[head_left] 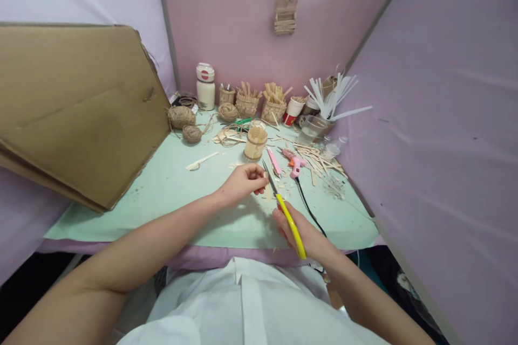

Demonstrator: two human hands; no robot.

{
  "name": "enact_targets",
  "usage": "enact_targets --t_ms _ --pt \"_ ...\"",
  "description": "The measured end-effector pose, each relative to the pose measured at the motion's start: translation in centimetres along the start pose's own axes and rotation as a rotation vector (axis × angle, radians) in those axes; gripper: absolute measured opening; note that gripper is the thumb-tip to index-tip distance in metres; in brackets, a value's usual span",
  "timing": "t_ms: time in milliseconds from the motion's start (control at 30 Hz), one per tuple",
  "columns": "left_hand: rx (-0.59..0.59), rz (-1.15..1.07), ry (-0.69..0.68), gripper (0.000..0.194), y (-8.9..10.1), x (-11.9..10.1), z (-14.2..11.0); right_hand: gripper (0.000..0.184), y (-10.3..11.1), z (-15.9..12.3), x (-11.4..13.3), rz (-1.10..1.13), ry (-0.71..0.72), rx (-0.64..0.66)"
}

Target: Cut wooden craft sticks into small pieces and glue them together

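In my right hand (pixel 292 226) is a pair of scissors (pixel 286 213) with yellow handles, its blades pointing up and to the left. My left hand (pixel 247 179) is closed in a pinch close beside the blades, on a small pale piece of wood (pixel 266 174) that its fingers mostly hide. Just beyond stands a small round container (pixel 255 143) covered in wooden pieces with a twine band. A pink cutter (pixel 274 162) lies right of the blades, and a pink glue gun (pixel 295 163) with a black cord lies further right. Wood scraps are scattered around my hands.
A large cardboard sheet (pixel 81 113) leans at the left. Balls of twine (pixel 191 133), a white jar (pixel 206 89) and baskets of wooden sticks (pixel 273 111) line the back. White strips (pixel 332 98) fan out at back right, above loose sticks (pixel 318 157). A small wooden piece (pixel 285 19) hangs on the wall.
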State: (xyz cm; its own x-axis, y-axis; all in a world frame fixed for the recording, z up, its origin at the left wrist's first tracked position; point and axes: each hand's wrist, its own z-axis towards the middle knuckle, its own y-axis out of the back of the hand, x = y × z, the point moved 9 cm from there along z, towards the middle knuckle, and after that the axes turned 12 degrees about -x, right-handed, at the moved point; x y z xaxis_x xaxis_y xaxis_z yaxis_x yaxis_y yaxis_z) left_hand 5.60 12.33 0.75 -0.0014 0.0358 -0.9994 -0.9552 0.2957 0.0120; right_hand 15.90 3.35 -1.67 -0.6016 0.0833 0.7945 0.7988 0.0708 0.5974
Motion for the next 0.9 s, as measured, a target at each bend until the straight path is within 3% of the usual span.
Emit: enact_targets --t_ms 533,900 --pt "0.057 -0.022 0.024 0.022 -0.1 0.7 0.2 0.04 0.0 -0.3 -0.8 0.077 -0.026 0.028" --pt "0.066 -0.021 -0.058 0.024 -0.2 -0.5 0.0 0.035 0.9 -0.5 0.6 0.074 0.099 0.025"
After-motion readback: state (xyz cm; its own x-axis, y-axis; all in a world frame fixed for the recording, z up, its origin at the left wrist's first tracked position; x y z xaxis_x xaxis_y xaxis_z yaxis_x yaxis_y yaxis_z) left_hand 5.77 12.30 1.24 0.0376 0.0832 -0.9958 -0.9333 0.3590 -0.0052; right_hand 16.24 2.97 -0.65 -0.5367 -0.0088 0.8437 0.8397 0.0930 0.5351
